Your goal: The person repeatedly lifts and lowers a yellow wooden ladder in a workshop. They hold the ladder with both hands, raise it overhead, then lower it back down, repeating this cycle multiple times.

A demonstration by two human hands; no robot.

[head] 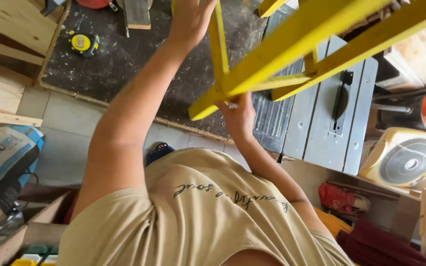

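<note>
Yellow wooden frame [292, 47] is held up over the dark workbench [124, 59] | left hand [189, 19] grips a thin yellow bar near the top; right hand [238, 116] is closed on the frame's low corner | grey table saw [321, 123] sits just right of the frame; yellow tape measure [81, 43] lies far left of it; cream fan [404, 157] sits lower right of it
</note>
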